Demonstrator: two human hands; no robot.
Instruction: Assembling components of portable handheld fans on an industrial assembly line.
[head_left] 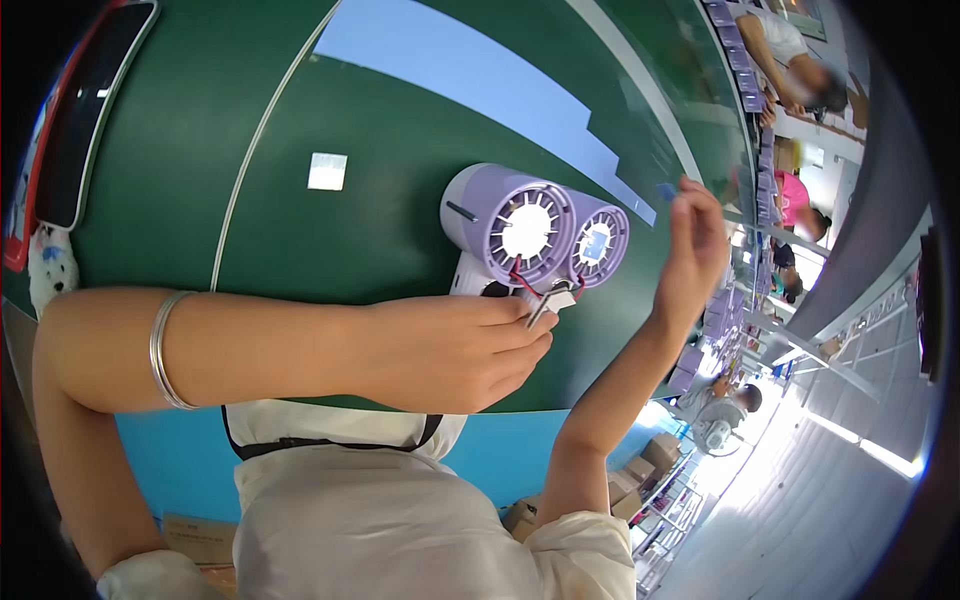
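Note:
Two purple cylindrical fan heads (468, 205) (618, 232) lie side by side on the green table, open ends facing me. The right one carries a small blue square (597, 244) on its white centre. Red wires lead from the openings to a small flat white-and-grey piece (556, 300). My left hand (455, 350), closed, grips this piece at its fingertips, just in front of the fans. Off to the right, my right hand (700, 240) is raised above the table with thumb and finger pinched at a small blue square pad (667, 190).
A long blue sheet (450, 60) with a stepped edge lies beyond the fans. A silvery square (327, 171) and a pale cord (250, 150) are to the left. A phone (95, 115) and white plush toy (52, 268) sit at the far left. People work alongside purple parts (745, 75) at right.

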